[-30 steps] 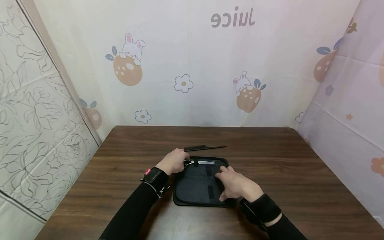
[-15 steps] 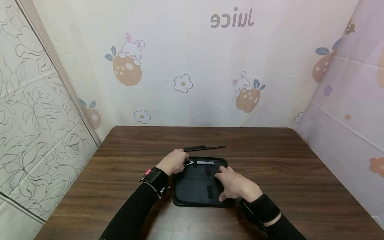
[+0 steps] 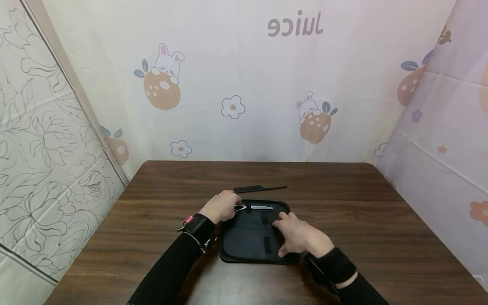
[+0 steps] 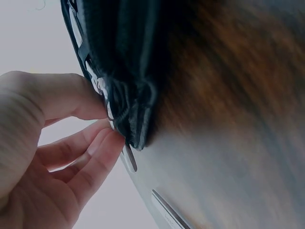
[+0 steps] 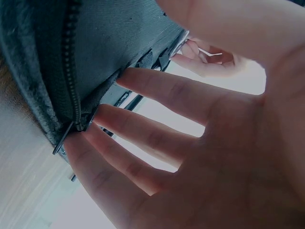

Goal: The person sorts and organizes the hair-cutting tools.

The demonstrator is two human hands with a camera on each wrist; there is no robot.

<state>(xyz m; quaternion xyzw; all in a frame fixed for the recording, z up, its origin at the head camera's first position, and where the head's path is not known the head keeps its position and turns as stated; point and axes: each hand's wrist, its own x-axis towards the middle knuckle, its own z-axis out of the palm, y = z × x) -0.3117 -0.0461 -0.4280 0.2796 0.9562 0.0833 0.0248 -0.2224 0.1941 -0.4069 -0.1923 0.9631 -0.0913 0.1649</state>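
Note:
A black zip case lies open on the wooden table, with dark loops on its inner panel. Silver scissors lie along its far edge, passing under one loop with the blades pointing right. At the far left corner, my left hand pinches the scissors' handle end, partly hiding it; in the left wrist view its thumb and fingertips meet there. My right hand rests on the case's right side. The right wrist view shows its fingers fairly straight and spread, tips touching the inner panel beside the zip.
A black tail comb lies just beyond the case, its thin handle pointing right. The brown table reaches back to a printed curtain. Another patterned cloth hangs on each side.

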